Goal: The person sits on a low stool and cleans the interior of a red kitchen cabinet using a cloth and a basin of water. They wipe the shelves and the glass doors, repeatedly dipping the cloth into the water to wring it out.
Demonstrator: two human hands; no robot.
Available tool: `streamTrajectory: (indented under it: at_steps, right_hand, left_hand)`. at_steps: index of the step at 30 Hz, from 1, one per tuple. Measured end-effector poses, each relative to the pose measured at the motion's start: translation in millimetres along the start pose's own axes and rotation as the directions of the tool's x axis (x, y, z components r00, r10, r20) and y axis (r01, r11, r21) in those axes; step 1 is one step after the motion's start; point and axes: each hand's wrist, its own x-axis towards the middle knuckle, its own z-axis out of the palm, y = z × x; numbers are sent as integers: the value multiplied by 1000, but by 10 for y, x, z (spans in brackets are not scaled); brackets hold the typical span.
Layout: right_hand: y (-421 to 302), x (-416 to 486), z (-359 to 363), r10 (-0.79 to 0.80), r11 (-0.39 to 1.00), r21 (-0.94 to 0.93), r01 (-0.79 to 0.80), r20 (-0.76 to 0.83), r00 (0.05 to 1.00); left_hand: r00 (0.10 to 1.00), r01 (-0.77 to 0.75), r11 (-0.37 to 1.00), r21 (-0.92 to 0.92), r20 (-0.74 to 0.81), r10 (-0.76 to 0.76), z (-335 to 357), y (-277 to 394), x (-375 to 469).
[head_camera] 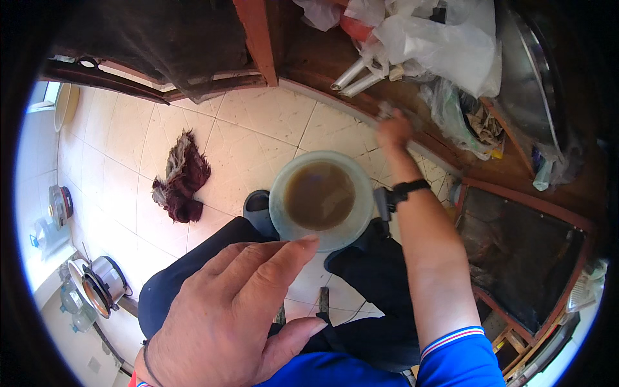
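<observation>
My left hand (242,295) is raised close to the camera above my lap, thumb and fingers apart, holding nothing. My right hand (395,131) reaches out to the edge of the wooden cabinet shelf (309,65). It is blurred, and a pale, crumpled thing shows at its fingers; whether it grips this is unclear. A round basin (360,203) of brownish water (319,196) stands on the tiled floor between my feet. Left of it a dark red, frayed cloth (186,179) lies on the tiles.
Plastic bags (449,48) and shiny rolls (355,80) crowd the shelf. A large metal pan or lid (524,72) leans at right. Cabinet doors stand open at upper left and lower right (522,242). A rice cooker (107,278) and clear bottles (82,317) are at left.
</observation>
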Motion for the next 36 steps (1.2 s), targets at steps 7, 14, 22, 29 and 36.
streamTrajectory:
  at_steps: [7, 14, 22, 29, 36]
  right_hand:
    - [-1626, -693, -5, -694, 719, 122, 684, 63, 718]
    - [-1001, -636, -382, -719, 659, -79, 748, 225, 657]
    - [-242, -409, -912, -611, 761, -158, 629, 150, 777]
    - [-166, 102, -1073, -628, 770, -293, 567, -191, 754]
    - [-219, -220, -590, -347, 893, -334, 303, -79, 935]
  left_hand:
    - [1000, -7, 1000, 12, 13, 7, 50, 23, 110]
    - [999, -47, 997, 57, 8, 47, 18, -2, 89]
    - [995, -78, 997, -24, -58, 76, -10, -1, 16]
    - [995, -79, 995, -63, -72, 75, 31, -8, 13]
    - [997, -61, 996, -72, -57, 57, 55, -86, 17]
